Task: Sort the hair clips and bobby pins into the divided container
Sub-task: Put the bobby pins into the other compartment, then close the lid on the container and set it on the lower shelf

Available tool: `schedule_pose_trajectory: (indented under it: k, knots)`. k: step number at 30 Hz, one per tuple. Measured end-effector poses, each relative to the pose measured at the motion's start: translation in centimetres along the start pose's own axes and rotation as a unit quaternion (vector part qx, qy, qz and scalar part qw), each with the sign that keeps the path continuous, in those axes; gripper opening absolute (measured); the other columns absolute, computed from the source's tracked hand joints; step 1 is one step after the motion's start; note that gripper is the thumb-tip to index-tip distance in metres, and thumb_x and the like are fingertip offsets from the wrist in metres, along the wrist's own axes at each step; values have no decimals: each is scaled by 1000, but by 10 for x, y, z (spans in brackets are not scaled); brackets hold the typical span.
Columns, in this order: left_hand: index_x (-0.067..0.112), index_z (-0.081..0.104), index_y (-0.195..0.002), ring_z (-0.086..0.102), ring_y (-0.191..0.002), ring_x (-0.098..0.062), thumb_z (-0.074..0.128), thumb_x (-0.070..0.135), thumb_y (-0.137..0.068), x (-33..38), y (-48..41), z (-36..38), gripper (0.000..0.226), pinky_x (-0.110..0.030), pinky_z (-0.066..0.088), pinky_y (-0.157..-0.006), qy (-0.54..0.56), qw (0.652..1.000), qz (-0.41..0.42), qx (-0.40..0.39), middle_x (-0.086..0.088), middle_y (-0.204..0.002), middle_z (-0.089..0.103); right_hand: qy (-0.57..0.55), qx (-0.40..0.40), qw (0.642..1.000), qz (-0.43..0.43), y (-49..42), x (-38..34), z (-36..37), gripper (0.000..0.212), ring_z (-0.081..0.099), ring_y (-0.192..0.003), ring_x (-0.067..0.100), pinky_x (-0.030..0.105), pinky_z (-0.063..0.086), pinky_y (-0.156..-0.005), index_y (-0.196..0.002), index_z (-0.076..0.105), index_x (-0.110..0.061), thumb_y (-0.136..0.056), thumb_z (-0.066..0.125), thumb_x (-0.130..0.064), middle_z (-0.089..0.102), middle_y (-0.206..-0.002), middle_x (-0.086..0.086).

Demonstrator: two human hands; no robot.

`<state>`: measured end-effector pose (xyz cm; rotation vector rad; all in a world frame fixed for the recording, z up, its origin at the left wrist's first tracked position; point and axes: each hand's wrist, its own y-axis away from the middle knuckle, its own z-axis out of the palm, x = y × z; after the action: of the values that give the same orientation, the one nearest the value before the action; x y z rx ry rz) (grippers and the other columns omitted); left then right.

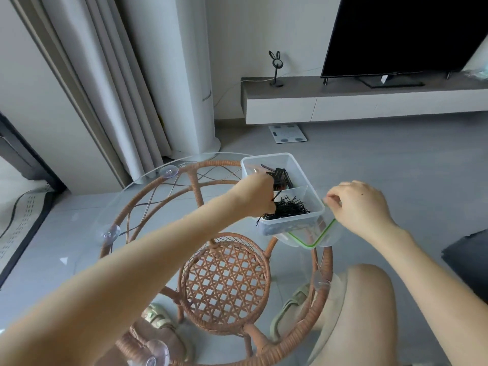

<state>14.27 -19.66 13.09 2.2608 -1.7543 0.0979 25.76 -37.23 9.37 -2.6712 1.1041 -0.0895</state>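
Item 1: container [303, 220], clear plastic, rectangular, 2 compartments split by 1 divider [291, 190]. Sits on glass top [137, 196] of rattan table [224, 283], toward far-right edge.

Item 2: hair clips [284, 177], black, bunched in far compartment.

Item 3: bobby pins [289, 208], black, loose heap in near compartment; a few hang over the near-left rim.

Item 4: lid [320, 233], clear w/ green seal, tilted against near-right corner of container, partly under it.

Item 5: left hand [257, 192], reaching in over container's left wall, approx. above the divider. Fingers curled down & in, tips hidden behind hand; a dark bit shows at its right edge, touching the pin heap. Cannot tell if fingers are pinched on anything or how far apart they are.

Item 6: right hand [359, 204], just beside container's right wall, outside it. Thumb & forefinger pressed together in a pinch near the rim; too small to tell what, if anything, is between them. Other fingers loosely curled. Lid's top edge lies right below this hand.

Misc.: TV [406, 35] on low unit [369, 101], scale [287, 133] on floor, curtain [111, 88] at left. Person's knee [369, 299] & sandals [293, 307] visible below the glass.
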Motion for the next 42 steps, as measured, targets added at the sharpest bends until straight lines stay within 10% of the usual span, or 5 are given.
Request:
schedule_pose_trajectory:
  k: [11, 16, 22, 36, 42]
  knots:
    - [8, 60, -113, 61, -95, -34, 53, 26, -88, -24, -59, 22, 32, -37, 52, -75, 41, 983, -100, 147, -17, -114, 60, -146, -157, 938, 271, -2, 37, 55, 61, 52, -113, 37, 40, 44, -86, -125, 42, -1, -88, 48, -48, 53, -127, 20]
    - [2, 52, -90, 64, -64, -22, 41, 31, -93, -47, -50, 31, 31, -21, 46, -45, 192, 952, -233, 54, -16, -86, 67, -381, -125, 839, 367, -7, 34, 79, 30, 45, -59, 25, 33, 34, -55, -67, 54, -7, -75, 72, -30, 47, -63, 14]
    - [-6, 57, -86, 58, -53, -18, 45, 11, -92, -54, -37, 30, 22, -18, 48, -36, 350, 901, -249, 57, -25, -104, 66, -404, -81, 815, 408, -8, 31, 92, 32, 55, -60, 26, 32, 36, -57, -62, 60, 0, -71, 74, -27, 59, -65, 15]
    - [7, 57, -121, 59, -77, -12, 43, 21, -95, -135, 37, -4, 32, -24, 53, -84, 130, 973, -94, -164, -10, -108, 68, -478, 136, 844, 203, -27, -13, 14, 8, 64, -62, 27, 36, 48, -65, -77, 56, -3, -80, 60, -9, 67, -67, 6]
    - [14, 61, -118, 60, -107, -13, 52, 25, -92, -96, 27, -1, 30, -15, 39, -89, 129, 990, -25, -49, -1, -123, 63, -522, 249, 810, 95, -14, -57, -15, 14, 65, -76, 30, 40, 50, -69, -76, 51, -21, -85, 60, -15, 68, -75, 7]
